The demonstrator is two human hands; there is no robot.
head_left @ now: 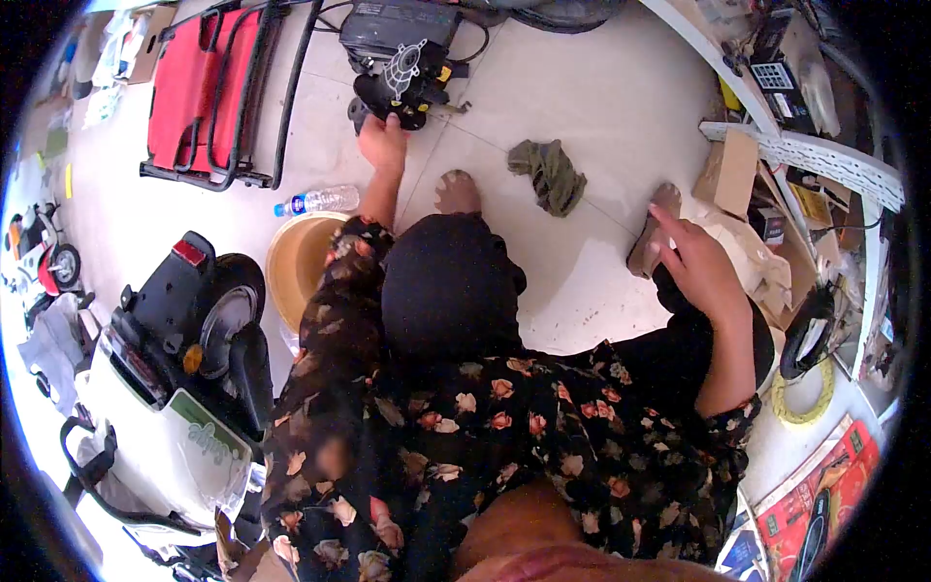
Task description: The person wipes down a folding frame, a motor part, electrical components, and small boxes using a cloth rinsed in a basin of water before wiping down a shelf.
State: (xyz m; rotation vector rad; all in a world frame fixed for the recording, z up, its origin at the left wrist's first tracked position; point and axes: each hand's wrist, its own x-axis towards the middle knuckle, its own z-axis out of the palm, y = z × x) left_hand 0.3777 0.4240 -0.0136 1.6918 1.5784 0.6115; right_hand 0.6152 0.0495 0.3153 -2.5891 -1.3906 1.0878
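My left hand [381,143] reaches forward to a black machine [398,92] on the floor, its fingers closed at the near edge of a dark rounded part. A pale grey lattice guard [404,70] sits on top of this machine, with small yellow pieces and a brass-coloured fitting beside it. The exact grip is partly hidden by the hand itself. On the right, my right hand [700,267] holds nothing; its fingers are apart, over my right shoe [640,247]. A crumpled olive-green cloth [550,177] lies on the tiles between the two hands.
Left of my arm are a yellowish bucket [283,276], a plastic bottle [325,201] and a folded red chair [199,92]. A scooter [184,417] stands at the lower left. White shelving [805,160] with cardboard boxes [729,173] lines the right. A dark case [398,27] stands behind the machine.
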